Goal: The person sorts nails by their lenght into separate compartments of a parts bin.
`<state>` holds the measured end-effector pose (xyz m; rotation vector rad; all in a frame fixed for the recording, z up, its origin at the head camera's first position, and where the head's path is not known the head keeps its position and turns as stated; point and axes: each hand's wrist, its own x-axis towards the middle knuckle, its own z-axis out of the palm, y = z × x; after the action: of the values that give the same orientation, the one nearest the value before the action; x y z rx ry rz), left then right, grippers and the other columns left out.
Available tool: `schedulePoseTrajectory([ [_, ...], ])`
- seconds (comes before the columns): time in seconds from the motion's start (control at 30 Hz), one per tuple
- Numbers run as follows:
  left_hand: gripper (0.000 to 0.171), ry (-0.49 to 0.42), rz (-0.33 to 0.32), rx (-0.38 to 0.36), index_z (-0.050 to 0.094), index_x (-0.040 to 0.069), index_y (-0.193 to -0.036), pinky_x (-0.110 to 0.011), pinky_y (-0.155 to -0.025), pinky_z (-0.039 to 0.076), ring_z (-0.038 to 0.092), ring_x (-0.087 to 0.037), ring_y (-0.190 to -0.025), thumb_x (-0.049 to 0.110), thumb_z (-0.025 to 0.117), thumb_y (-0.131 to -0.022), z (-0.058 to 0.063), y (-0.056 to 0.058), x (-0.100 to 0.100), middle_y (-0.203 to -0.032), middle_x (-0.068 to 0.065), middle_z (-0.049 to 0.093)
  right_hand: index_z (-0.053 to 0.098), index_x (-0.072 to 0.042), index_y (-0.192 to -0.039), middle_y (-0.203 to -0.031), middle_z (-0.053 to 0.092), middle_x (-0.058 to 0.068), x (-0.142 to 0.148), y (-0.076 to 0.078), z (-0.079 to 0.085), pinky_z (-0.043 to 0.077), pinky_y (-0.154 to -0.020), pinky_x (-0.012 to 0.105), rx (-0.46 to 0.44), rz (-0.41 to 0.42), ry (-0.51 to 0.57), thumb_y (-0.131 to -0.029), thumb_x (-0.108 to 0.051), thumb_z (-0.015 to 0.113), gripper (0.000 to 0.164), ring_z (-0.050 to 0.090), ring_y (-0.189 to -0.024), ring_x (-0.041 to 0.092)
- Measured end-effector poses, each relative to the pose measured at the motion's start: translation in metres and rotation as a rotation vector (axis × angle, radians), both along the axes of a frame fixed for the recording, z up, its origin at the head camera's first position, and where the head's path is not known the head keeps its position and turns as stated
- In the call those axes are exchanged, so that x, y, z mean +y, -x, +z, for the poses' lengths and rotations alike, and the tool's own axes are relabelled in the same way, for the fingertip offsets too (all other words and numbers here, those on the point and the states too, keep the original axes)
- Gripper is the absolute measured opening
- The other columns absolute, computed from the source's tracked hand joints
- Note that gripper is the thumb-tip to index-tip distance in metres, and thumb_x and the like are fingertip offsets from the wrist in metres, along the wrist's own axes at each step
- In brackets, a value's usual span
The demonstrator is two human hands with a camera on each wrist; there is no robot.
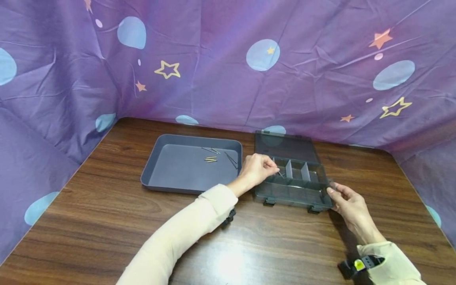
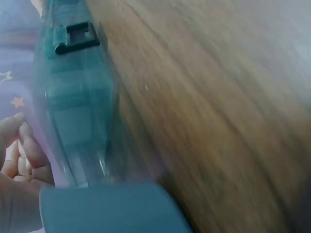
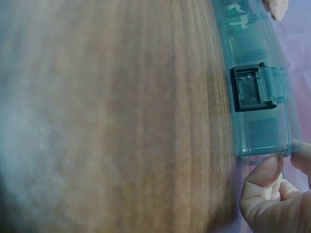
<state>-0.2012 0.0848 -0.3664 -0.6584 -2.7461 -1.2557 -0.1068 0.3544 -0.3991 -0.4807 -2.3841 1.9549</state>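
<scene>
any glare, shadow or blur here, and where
Head: bright glare on the tabletop near the bottom edge, a shadow beside the right hand; left wrist: tabletop streaked and blurred; right wrist: tabletop hazy toward the left, the box latch sharper.

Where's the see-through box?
In the head view, the box sits right of the gray tray on the brown table, with the right hand holding its right end.

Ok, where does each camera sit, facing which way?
Head: on the head, facing forward and down at the grey tray and compartment box; left hand, right hand and sleeves show.
Left wrist: on that wrist, facing the box and tray; left hand shows.
Right wrist: on that wrist, facing the box and wooden table; right hand and left fingertips show.
Wrist views share the box's latched front.
</scene>
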Motion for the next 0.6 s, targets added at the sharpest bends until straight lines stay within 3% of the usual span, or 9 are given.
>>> schedulePoseTrajectory([
  [0.23,0.009,-0.094,-0.008,-0.038,0.075,0.012,-0.082,-0.013,-0.062,0.044,0.067,-0.011,-0.072,0.021,0.075,-0.08,0.002,0.004,-0.02,-0.079,0.0,0.074,0.051,-0.021,-0.108,-0.081,0.055,-0.016,0.002,0.001,-0.004,0.044,-0.056,0.015,0.047,0.005,0.065,-0.092,-0.022,0.06,0.018,0.049,-0.064,-0.003],
  [0.37,0.009,-0.134,0.002,-0.052,0.074,0.009,-0.081,-0.014,-0.059,0.045,0.066,-0.012,-0.069,0.018,0.075,-0.079,0.003,0.008,-0.032,-0.078,-0.003,0.073,0.051,-0.02,-0.107,-0.082,0.058,-0.016,0.002,0.001,-0.005,0.045,-0.058,0.015,0.064,0.012,0.097,-0.092,-0.021,0.06,0.018,0.054,-0.069,-0.003],
  [0.6,0.011,-0.116,0.031,-0.062,0.074,0.009,-0.084,-0.016,-0.061,0.046,0.067,-0.015,-0.071,0.018,0.075,-0.079,0.005,0.017,-0.058,-0.08,-0.004,0.073,0.055,-0.023,-0.103,-0.082,0.059,-0.015,0.001,0.001,-0.005,0.045,-0.057,0.015,0.076,0.014,0.122,-0.092,-0.02,0.061,0.013,0.055,-0.069,-0.003],
])
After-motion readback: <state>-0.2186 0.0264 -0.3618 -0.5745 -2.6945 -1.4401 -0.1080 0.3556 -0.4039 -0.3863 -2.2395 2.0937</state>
